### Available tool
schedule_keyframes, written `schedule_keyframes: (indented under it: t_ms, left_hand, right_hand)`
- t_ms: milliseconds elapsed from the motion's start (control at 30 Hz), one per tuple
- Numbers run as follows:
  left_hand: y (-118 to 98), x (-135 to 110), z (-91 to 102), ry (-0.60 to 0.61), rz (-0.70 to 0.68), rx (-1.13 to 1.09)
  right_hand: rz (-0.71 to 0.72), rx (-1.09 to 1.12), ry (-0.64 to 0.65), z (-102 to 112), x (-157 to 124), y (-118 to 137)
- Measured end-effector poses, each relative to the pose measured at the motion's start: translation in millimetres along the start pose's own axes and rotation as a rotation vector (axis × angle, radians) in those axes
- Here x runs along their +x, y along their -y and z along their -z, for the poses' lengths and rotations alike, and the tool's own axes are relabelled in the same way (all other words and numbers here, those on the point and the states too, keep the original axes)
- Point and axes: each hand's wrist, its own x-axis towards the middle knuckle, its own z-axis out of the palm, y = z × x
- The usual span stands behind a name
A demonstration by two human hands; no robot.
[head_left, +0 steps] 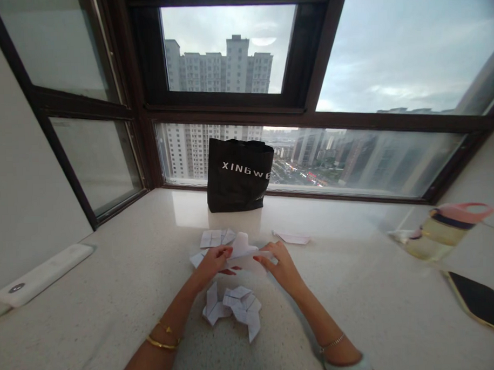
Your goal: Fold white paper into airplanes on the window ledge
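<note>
Both hands hold one folded white paper piece (pixel 244 252) a little above the pale stone counter (pixel 125 297). My left hand (pixel 212 262) pinches its left side, fingers closed. My right hand (pixel 281 263) pinches its right side, fingers closed too. Just below the hands lies a cluster of folded white paper shapes (pixel 234 308). More folded paper pieces (pixel 216 238) lie beyond the left hand, and a single one (pixel 292 238) lies beyond the right hand.
A black paper bag (pixel 238 175) stands at the window sill behind the papers. A white power strip (pixel 41 274) lies at the far left. At right stand a bottle with a pink lid (pixel 443 231) and a dark phone (pixel 480 302).
</note>
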Motion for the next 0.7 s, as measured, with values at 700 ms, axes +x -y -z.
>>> schedule_keyframes:
  t_ms: [700]
  left_hand:
    - [3.3,-8.3,-11.2,0.341,0.089,0.133]
  right_hand:
    - [0.172,-0.545,0.194,8.3,0.4,12.4]
